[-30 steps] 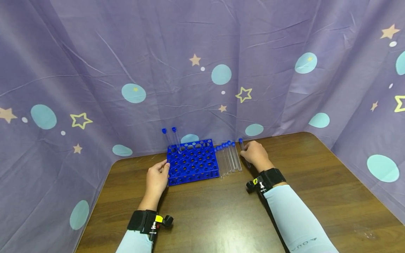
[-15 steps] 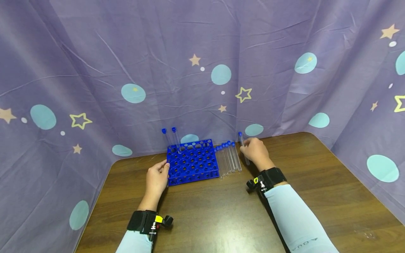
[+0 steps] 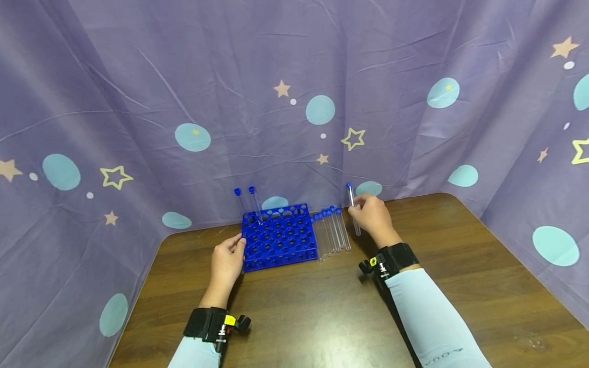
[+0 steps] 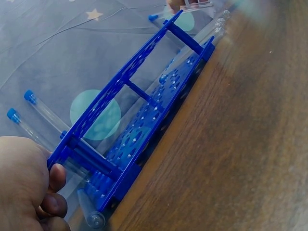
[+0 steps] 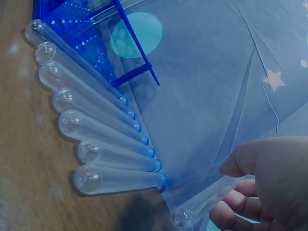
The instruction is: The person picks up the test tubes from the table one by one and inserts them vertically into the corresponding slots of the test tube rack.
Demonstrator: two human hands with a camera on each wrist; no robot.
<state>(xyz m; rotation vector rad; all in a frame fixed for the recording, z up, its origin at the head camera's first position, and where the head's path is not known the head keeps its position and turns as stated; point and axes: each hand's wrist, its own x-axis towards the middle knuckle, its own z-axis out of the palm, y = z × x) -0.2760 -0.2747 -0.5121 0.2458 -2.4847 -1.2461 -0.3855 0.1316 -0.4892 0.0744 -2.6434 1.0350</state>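
Observation:
In the head view my left hand (image 3: 227, 261) grips the left end of a blue test tube rack (image 3: 278, 240), thumb at its edge. Two blue-capped test tubes (image 4: 45, 108) stand in the rack's back row near that hand. To the right of the rack, my right hand (image 3: 372, 217) pinches another capped test tube (image 3: 353, 204) between thumb and fingers, raised nearly upright with its cap up. Its rounded bottom shows below the fingers in the right wrist view. Several capped test tubes (image 5: 103, 139) lie side by side on the table between the rack and this hand.
The brown wooden table (image 3: 294, 317) reaches back to a purple curtain (image 3: 257, 61) with stars and dots, close behind the rack. In the left wrist view, a rounded clear tube end (image 4: 94, 216) shows by the rack's near end.
My right hand has lifted its test tube upward and turned it more upright, a short way off the table. The left hand and the rack stay in place.

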